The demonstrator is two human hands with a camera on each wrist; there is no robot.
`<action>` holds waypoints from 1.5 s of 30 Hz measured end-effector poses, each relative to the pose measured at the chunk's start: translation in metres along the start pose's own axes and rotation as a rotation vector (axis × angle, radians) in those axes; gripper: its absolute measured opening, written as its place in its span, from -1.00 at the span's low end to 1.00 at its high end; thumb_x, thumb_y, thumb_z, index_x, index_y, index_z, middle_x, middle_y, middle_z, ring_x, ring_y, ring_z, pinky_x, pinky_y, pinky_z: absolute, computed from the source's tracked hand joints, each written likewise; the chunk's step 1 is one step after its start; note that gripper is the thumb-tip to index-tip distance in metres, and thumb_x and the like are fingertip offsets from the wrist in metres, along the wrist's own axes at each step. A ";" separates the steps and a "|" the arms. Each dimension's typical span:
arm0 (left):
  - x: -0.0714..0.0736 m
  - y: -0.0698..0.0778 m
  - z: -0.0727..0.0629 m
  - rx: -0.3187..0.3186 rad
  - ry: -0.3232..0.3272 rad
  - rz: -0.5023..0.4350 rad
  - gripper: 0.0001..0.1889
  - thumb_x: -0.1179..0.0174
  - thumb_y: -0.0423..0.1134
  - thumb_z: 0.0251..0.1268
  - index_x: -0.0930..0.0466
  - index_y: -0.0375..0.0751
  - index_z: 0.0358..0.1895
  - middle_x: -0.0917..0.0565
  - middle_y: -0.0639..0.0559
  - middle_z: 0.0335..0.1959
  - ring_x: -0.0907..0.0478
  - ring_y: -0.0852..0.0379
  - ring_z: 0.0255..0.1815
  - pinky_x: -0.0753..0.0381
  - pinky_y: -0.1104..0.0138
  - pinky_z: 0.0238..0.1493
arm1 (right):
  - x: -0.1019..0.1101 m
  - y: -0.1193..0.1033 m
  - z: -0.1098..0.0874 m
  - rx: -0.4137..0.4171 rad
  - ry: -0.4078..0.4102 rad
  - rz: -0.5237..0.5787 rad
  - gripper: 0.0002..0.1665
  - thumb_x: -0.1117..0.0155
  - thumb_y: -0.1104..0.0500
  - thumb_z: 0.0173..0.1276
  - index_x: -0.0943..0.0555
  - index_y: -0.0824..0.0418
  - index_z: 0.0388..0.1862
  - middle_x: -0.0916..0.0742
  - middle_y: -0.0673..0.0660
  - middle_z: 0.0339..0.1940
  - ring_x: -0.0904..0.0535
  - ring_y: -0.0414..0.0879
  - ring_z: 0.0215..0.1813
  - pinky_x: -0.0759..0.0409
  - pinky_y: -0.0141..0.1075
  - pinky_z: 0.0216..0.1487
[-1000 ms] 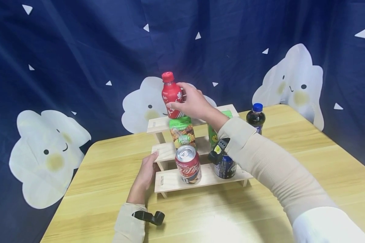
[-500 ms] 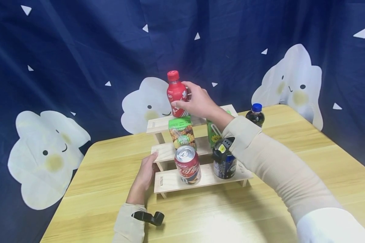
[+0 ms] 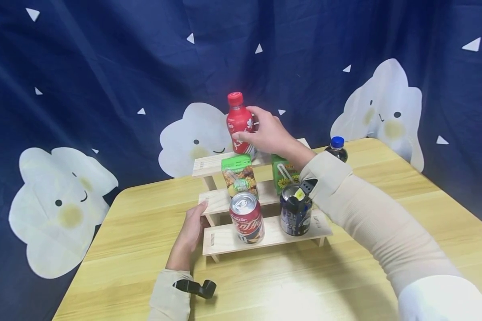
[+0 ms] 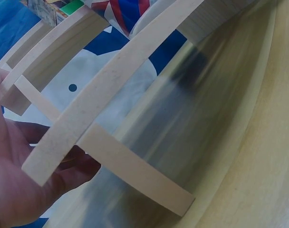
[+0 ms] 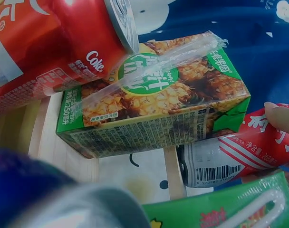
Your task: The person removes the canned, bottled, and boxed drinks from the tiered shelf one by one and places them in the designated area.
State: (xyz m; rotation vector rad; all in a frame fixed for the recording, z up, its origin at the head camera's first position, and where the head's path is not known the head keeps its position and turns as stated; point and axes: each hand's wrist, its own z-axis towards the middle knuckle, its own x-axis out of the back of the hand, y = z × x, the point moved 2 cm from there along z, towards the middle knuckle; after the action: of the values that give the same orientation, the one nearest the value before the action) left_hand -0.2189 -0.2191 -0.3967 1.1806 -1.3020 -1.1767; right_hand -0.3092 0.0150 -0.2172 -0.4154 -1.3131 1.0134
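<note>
Red bottle [image 3: 236,121], upright at the top tier of a wooden stand [image 3: 217,200], was gripped between thumb and fingers by the right hand [image 3: 271,132]; bare board ran thence to the left edge. Left hand [image 3: 191,226]: fingers curled round the stand's side. A gap parted pineapple carton [image 3: 241,182] from green carton [image 3: 282,169].

A red can [image 3: 247,225] stands in front of a pineapple juice box [image 3: 241,180] with a straw [image 5: 149,71] on it. To the right, a dark blue can [image 3: 295,224] stands in front of a green box [image 3: 278,169] with yellow flowers [image 3: 283,183]. Farther right is a dark bottle [image 3: 338,154] with a blue cap [image 3: 337,141]. The surface [image 3: 134,236] is yellow wood. The blue curtain [image 3: 116,53] behind has smiling white clouds [image 3: 52,232] and little white triangles [image 3: 32,14].
</note>
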 end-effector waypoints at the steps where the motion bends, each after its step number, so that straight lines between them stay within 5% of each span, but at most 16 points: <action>1: 0.000 0.000 0.000 -0.004 -0.001 0.007 -0.47 0.29 -0.05 0.47 -0.38 -0.47 0.16 -0.60 -0.17 -0.09 -0.52 -0.23 0.04 -0.47 0.03 0.09 | 0.001 0.000 0.000 0.002 -0.001 0.001 -0.11 -0.37 -0.05 0.18 -0.20 0.08 0.42 -0.57 0.09 0.16 -0.53 -0.04 0.13 -0.55 -0.16 0.07; 45: 0.001 -0.001 0.000 0.016 -0.023 -0.003 -0.45 0.28 0.00 0.46 -0.36 -0.41 0.20 -0.50 -0.28 0.04 -0.42 -0.27 0.15 -0.39 -0.03 0.18 | 0.049 0.031 -0.019 -0.042 0.031 -0.031 -0.07 -0.36 -0.05 0.19 -0.16 0.11 0.46 -0.58 0.16 0.15 -0.53 0.00 0.12 -0.51 -0.08 0.11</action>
State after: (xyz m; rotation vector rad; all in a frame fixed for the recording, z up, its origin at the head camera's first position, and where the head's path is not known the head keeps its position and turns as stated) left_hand -0.2188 -0.2207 -0.3980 1.1845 -1.3291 -1.1870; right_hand -0.3069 0.0753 -0.2163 -0.4397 -1.3110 0.9518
